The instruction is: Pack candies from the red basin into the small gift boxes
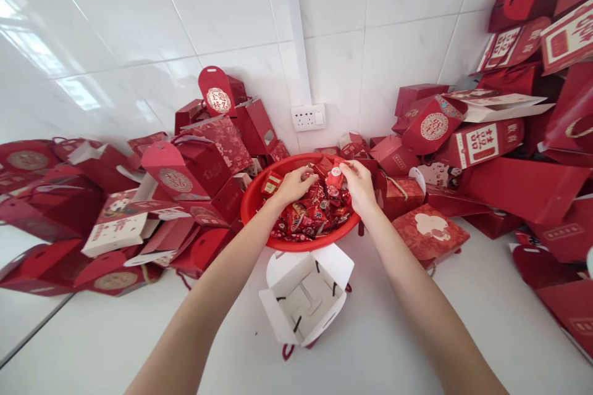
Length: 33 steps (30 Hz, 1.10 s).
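Observation:
A red plastic basket (pixel 252 222) holds a heap of red-wrapped candies (pixel 315 207). Inside it, my left hand (pixel 295 186) rests on the heap with its fingers curled in toward the thumb; what they hold, if anything, is hidden. At the basket's right side, my right hand (pixel 359 184) pinches a small red candy packet (pixel 334 179) with a pale figure printed on it. In front of the basket, between my forearms, stands an open gift box (pixel 308 296). Its white inside faces up, its flaps are spread, and dark red cord loops show at its edges.
Red gift boxes (pixel 185 170) are piled left of the basket, and more boxes (pixel 491 142) are stacked high on the right. Behind is a white tiled wall with a power socket (pixel 308 117). Everything stands on a white tabletop (pixel 370 345).

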Each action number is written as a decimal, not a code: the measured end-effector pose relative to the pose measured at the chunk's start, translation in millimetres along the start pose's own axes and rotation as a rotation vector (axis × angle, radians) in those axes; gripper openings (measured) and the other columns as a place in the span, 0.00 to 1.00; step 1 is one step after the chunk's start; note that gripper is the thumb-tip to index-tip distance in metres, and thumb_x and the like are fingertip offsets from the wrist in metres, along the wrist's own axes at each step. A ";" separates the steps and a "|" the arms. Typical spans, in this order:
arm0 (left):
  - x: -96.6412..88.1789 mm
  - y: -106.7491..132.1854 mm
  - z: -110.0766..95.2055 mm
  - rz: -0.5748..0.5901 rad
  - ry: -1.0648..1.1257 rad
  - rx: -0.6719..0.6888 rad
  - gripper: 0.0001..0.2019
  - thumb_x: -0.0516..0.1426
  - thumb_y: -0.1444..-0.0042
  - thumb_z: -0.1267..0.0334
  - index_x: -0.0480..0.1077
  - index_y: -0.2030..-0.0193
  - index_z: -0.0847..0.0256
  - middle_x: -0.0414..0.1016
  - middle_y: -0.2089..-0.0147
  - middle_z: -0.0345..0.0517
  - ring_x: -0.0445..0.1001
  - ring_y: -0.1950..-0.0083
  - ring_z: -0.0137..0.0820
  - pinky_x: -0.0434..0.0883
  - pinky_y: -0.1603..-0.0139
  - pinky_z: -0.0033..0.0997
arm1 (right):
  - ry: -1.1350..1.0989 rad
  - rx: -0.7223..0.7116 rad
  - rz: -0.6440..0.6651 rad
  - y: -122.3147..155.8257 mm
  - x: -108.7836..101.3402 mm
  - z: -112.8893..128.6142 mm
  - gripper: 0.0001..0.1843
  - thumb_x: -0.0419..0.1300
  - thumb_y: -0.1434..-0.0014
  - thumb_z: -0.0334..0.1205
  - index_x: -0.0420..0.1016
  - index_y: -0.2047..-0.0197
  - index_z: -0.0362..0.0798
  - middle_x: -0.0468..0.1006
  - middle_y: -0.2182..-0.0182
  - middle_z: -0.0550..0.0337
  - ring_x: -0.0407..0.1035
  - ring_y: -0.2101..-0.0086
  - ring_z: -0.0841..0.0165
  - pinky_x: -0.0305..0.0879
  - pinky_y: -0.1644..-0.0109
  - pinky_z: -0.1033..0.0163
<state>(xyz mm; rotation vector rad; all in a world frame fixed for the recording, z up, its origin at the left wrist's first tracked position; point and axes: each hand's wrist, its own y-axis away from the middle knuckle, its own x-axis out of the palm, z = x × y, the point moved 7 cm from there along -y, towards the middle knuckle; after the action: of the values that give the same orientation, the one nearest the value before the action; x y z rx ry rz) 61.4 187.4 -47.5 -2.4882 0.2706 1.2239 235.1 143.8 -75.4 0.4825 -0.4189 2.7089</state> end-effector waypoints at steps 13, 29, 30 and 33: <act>55.2 38.6 -45.3 0.599 -0.219 0.549 0.28 0.69 0.52 0.54 0.77 0.43 0.56 0.77 0.41 0.52 0.74 0.40 0.47 0.66 0.35 0.44 | -0.031 -0.041 -0.018 1.5 0.3 1.7 0.16 0.68 0.54 0.51 0.72 0.69 0.50 0.77 0.75 0.64 0.71 0.72 0.69 0.66 0.67 0.64; 57.3 41.8 -39.3 0.683 -0.520 0.477 0.31 0.68 0.55 0.54 0.77 0.40 0.50 0.70 0.39 0.51 0.72 0.41 0.49 0.66 0.37 0.43 | -0.001 -0.002 0.000 3.3 1.2 1.8 0.15 0.68 0.54 0.50 0.73 0.69 0.50 0.77 0.75 0.64 0.70 0.73 0.70 0.67 0.68 0.64; 58.4 43.5 -40.0 0.697 -0.547 0.470 0.33 0.69 0.56 0.53 0.76 0.39 0.50 0.69 0.38 0.52 0.70 0.39 0.51 0.65 0.35 0.45 | 0.000 0.001 0.005 3.4 1.7 1.4 0.15 0.68 0.54 0.50 0.73 0.69 0.50 0.77 0.76 0.65 0.70 0.74 0.70 0.67 0.69 0.64; 61.2 45.8 -44.8 0.665 -0.638 0.459 0.30 0.68 0.54 0.52 0.77 0.42 0.52 0.70 0.39 0.56 0.68 0.37 0.54 0.63 0.34 0.51 | -0.007 0.003 0.008 3.7 3.2 1.3 0.16 0.69 0.55 0.51 0.72 0.70 0.50 0.75 0.78 0.67 0.68 0.77 0.71 0.67 0.71 0.65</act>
<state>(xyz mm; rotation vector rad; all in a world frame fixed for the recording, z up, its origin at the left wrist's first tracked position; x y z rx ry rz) 116.4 126.8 -81.4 -1.5448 1.1058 1.8615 231.2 141.0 -73.8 0.4918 -0.4202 2.7169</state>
